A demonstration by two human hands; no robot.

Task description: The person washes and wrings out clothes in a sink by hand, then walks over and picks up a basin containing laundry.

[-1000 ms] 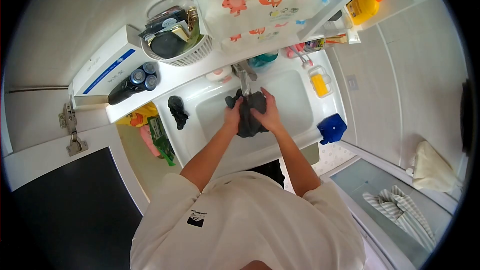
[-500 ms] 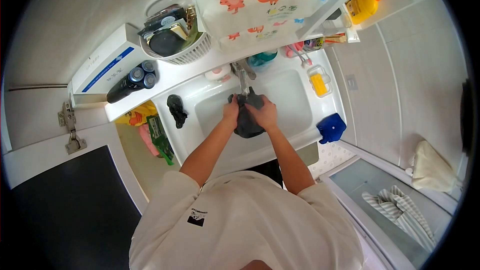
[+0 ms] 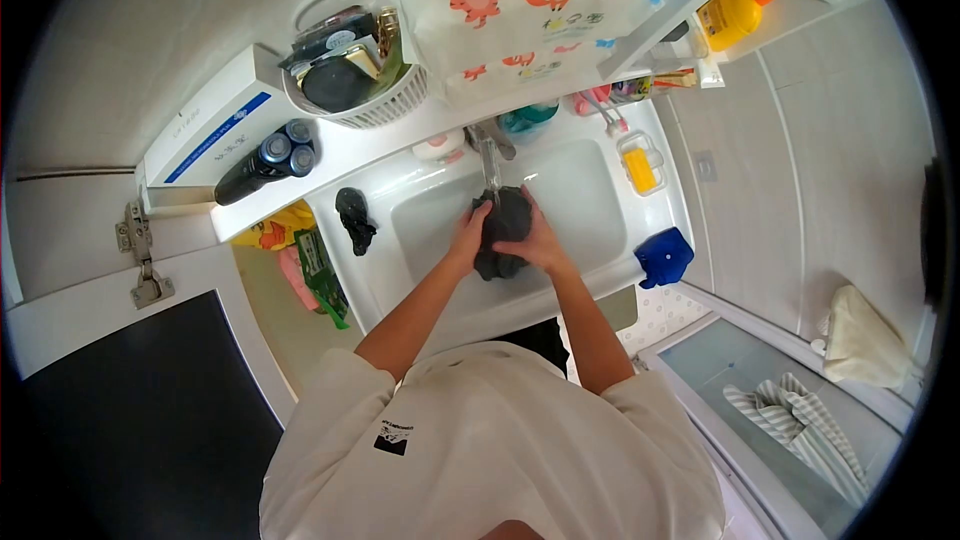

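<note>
A wet, dark grey cloth (image 3: 508, 215) is bunched between my two hands over the white sink (image 3: 590, 210), under the faucet (image 3: 488, 143). Water runs from the spout onto the top of the cloth. My left hand (image 3: 468, 236) grips its left side, fingers curled against the fabric. On the right side, my right hand (image 3: 540, 244) holds it with the thumb pressed across the front. The exact kind of cloth item cannot be made out. A lower fold hangs down toward the basin.
A crumpled black cloth (image 3: 354, 221) lies on the sink's left rim. Yellow soap in a dish (image 3: 638, 168) and a blue cloth (image 3: 664, 258) sit on the right rim. A shaver (image 3: 265, 162) and a white basket (image 3: 385, 105) stand on the shelf behind.
The cloth has been gathered from a hanging, spread shape into a rounder bundle. Both hands have shifted lower around its sides, and my right thumb now lies across the front.
</note>
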